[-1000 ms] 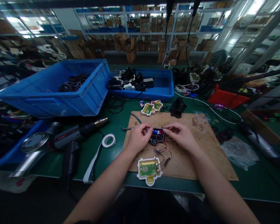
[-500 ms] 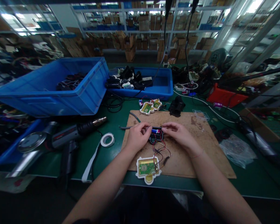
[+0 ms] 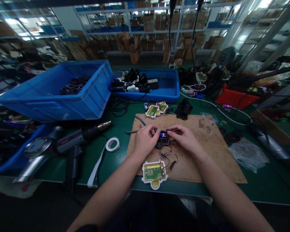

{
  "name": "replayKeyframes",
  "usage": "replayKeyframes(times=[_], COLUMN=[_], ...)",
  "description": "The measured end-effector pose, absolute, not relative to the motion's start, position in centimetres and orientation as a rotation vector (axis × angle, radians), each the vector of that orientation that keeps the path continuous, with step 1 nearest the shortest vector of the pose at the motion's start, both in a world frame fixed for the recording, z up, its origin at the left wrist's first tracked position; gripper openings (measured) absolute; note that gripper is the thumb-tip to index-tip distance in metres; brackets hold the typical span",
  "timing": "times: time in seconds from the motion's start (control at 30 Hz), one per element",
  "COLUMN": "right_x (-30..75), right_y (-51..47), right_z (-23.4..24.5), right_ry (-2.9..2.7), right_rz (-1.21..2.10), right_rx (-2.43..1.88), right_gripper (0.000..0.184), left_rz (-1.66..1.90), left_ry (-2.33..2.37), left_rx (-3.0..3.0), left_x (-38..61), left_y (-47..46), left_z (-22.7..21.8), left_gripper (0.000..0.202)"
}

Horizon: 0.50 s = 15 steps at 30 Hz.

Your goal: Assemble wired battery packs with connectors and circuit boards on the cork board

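Over a brown board (image 3: pixel 207 161), my left hand (image 3: pixel 147 139) and my right hand (image 3: pixel 183 138) grip a small black plastic housing (image 3: pixel 164 142) from its two sides. A blue battery (image 3: pixel 163 135) lies inside the housing, and the left thumb reaches over it. The fingers of both hands are closed at the housing's edges. Red, black and yellow wires (image 3: pixel 168 154) run from the housing toward a white-framed green circuit board (image 3: pixel 152 172) at the board's near edge. What the left fingertips press on is partly hidden.
Two more circuit boards (image 3: pixel 152 111) and a black housing part (image 3: pixel 183 109) lie beyond the board. To the left are a tape roll (image 3: pixel 112 144) and a heat gun (image 3: pixel 74 140). Blue bins (image 3: pixel 91 100) stand behind; a plastic bag (image 3: pixel 248 154) lies right.
My left hand has shifted slightly right, its thumb now covering more of the battery. The right hand stays at the housing's right edge. The whole view has moved slightly.
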State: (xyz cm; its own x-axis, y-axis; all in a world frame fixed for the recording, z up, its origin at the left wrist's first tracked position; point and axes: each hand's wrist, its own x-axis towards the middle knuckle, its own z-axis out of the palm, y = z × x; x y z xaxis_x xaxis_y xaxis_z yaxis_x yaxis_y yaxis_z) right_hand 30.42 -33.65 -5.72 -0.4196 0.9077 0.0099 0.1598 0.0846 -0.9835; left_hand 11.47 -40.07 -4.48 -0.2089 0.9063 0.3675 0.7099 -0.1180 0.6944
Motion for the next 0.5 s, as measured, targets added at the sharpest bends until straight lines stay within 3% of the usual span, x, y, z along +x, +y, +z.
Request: replayKeyframes(times=[0.27,0.5], right_x=[30.6,30.6], right_y=[-33.7,-33.8], right_z=[-5.8,-5.6], right_ry=[-1.718,-1.722], right_rz=[1.366,1.358], right_rx=[-1.050,-1.054], right_gripper=[0.030,0.030], left_rz=[1.303,1.325], left_ry=[1.961,1.768], left_rx=[1.865,1.517], left_x=[10.8,8.5], left_y=[-40.3,-39.2], left_z=[-4.1,-5.9], left_gripper=[0.006,0.022])
